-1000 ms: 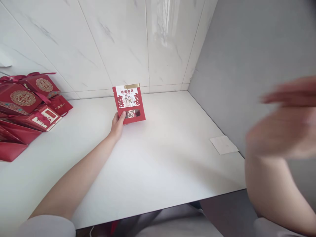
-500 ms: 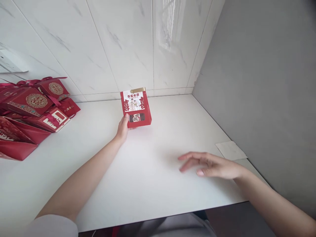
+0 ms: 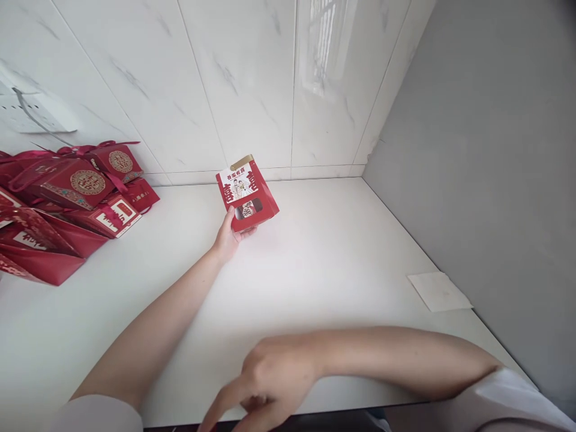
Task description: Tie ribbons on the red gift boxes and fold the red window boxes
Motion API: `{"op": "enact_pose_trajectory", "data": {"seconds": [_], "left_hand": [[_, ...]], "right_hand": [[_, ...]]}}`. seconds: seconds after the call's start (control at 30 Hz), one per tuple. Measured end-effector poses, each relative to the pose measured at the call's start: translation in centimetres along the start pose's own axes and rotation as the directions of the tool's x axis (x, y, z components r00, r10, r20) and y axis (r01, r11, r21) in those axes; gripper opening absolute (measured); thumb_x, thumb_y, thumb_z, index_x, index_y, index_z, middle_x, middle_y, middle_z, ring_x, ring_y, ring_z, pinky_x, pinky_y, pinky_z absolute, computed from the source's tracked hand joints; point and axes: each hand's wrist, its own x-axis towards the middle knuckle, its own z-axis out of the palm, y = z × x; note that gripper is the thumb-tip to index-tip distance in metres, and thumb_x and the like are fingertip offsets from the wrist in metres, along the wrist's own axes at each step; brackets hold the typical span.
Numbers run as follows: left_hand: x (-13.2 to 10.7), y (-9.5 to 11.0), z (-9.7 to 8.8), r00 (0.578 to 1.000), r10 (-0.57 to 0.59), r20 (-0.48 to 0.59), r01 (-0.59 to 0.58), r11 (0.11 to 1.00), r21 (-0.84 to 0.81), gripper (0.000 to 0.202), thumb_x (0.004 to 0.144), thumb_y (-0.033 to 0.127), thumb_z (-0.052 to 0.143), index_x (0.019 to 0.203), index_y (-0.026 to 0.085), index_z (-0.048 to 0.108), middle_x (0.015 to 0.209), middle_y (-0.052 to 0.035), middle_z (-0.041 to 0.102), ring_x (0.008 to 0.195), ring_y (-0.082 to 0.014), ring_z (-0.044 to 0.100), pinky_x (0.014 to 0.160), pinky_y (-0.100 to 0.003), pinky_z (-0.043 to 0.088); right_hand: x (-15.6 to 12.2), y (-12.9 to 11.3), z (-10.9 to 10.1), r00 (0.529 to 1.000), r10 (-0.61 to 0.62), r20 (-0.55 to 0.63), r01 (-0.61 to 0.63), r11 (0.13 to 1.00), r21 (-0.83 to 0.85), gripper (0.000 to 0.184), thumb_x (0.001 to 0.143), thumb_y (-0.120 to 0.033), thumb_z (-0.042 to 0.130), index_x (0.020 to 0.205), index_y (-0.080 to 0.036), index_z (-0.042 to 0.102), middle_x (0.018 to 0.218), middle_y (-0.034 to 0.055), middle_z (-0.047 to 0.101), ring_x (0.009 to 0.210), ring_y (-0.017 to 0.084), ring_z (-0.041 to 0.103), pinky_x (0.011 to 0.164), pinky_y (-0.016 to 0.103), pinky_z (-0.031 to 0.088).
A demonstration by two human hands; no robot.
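My left hand [image 3: 229, 235] grips the lower left corner of a red paper gift bag [image 3: 265, 209], thumb in front and fingers behind and below. The bag is tilted, above the back of the white tabletop. Its front carries a white label with a drawn wedding couple and red characters, and a small window shows a printed packet inside. A gold clip or band [image 3: 242, 162] sits at its top. My right hand [image 3: 274, 375] is at the table's front edge, index finger and thumb apart and pointing down. Its fingertips run out of the frame.
Several red gift boxes [image 3: 85, 183] with ribbons are piled on the left, with an open red box or bag [image 3: 67, 258] in front. A pale paper sheet [image 3: 440, 292] lies by the grey panel [image 3: 486, 150] on the right. A wall socket [image 3: 38, 114] has a cord.
My right hand has swung left and down, from above the right side of the table to the front edge. The bag in my left hand has tilted. The view has shifted slightly.
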Motion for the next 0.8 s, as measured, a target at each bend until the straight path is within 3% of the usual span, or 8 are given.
{"op": "enact_pose_trajectory", "data": {"seconds": [0.1,0.17,0.23,0.3,0.33,0.43,0.57,0.8], "left_hand": [[-0.1,0.1,0.1,1.000,-0.022,0.003,0.022,1.000,0.008,0.060,0.090,0.065,0.052,0.131,0.021,0.058,0.121,-0.0126,0.071,0.088,-0.0223,0.074,0.086,-0.039,0.060],[-0.1,0.1,0.1,0.999,-0.043,-0.002,0.043,0.998,0.049,0.067,0.090,0.070,0.045,0.127,0.017,0.060,0.109,-0.0136,0.075,0.081,-0.0236,0.074,0.080,-0.038,0.060],[-0.1,0.0,0.1,0.997,-0.078,0.005,0.076,0.991,0.113,0.075,0.090,0.074,0.034,0.118,0.012,0.065,0.095,-0.0143,0.076,0.072,-0.0236,0.074,0.071,-0.035,0.058],[0.0,0.0,0.0,0.992,-0.124,0.026,0.117,0.976,0.183,0.079,0.090,0.073,0.025,0.108,0.010,0.069,0.082,-0.0142,0.076,0.063,-0.0232,0.071,0.062,-0.032,0.056],[-0.1,0.0,0.0,0.988,-0.148,0.041,0.136,0.967,0.218,0.079,0.090,0.071,0.023,0.103,0.009,0.070,0.077,-0.0139,0.075,0.060,-0.0229,0.070,0.058,-0.032,0.054],[-0.5,-0.1,0.1,0.972,-0.215,0.094,0.172,0.925,0.340,0.079,0.089,0.071,0.021,0.093,0.008,0.069,0.067,-0.0136,0.073,0.052,-0.0227,0.068,0.051,-0.031,0.052],[-1.7,-0.3,0.6,0.972,-0.164,0.166,0.063,0.869,0.491,0.076,0.086,0.078,0.038,0.117,0.012,0.060,0.066,-0.0077,0.072,0.048,-0.0230,0.068,0.044,-0.029,0.052],[-2.1,-0.7,0.6,0.961,-0.060,0.270,-0.086,0.864,0.497,0.073,0.088,0.079,0.036,0.120,0.016,0.055,0.062,-0.0049,0.070,0.044,-0.0210,0.067,0.039,-0.026,0.051]], "right_hand": [[-0.8,0.4,-2.4,0.963,0.000,-0.270,0.024,0.996,0.085,0.036,0.095,-0.028,0.058,0.131,-0.020,0.061,0.086,-0.0002,0.070,0.068,0.009,0.064,0.075,0.020,0.054],[-2.2,2.4,-5.5,0.848,0.069,-0.526,-0.010,0.993,0.114,0.039,0.092,-0.026,0.059,0.131,-0.022,0.057,0.119,0.0074,0.067,0.096,0.015,0.066,0.093,0.031,0.054],[-3.7,5.1,-8.3,0.588,0.232,-0.774,-0.115,0.972,0.204,0.036,0.091,-0.033,0.061,0.126,-0.025,0.057,0.130,0.0098,0.060,0.103,0.019,0.065,0.097,0.039,0.052],[-5.0,7.5,-10.1,0.326,0.378,-0.866,-0.127,0.926,0.356,0.048,0.089,-0.044,0.064,0.133,-0.028,0.050,0.140,0.0121,0.053,0.110,0.023,0.063,0.098,0.044,0.051],[-5.5,8.4,-10.7,0.282,0.423,-0.861,-0.102,0.906,0.412,0.056,0.089,-0.048,0.065,0.138,-0.030,0.045,0.149,0.0120,0.046,0.118,0.024,0.060,0.103,0.046,0.048],[-6.5,9.8,-11.1,0.333,0.502,-0.798,-0.003,0.847,0.532,0.070,0.092,-0.057,0.060,0.152,-0.037,0.031,0.164,0.0080,0.028,0.133,0.026,0.053,0.111,0.048,0.042],[-6.6,9.5,-10.8,0.462,0.502,-0.731,0.091,0.793,0.602,0.077,0.095,-0.061,0.053,0.159,-0.037,0.018,0.162,0.0061,0.036,0.134,0.026,0.053,0.114,0.049,0.041],[-6.6,9.2,-11.4,0.511,0.476,-0.715,0.025,0.824,0.566,0.079,0.093,-0.053,0.060,0.158,-0.032,0.020,0.157,0.0072,0.044,0.135,0.026,0.054,0.114,0.047,0.044]]}}
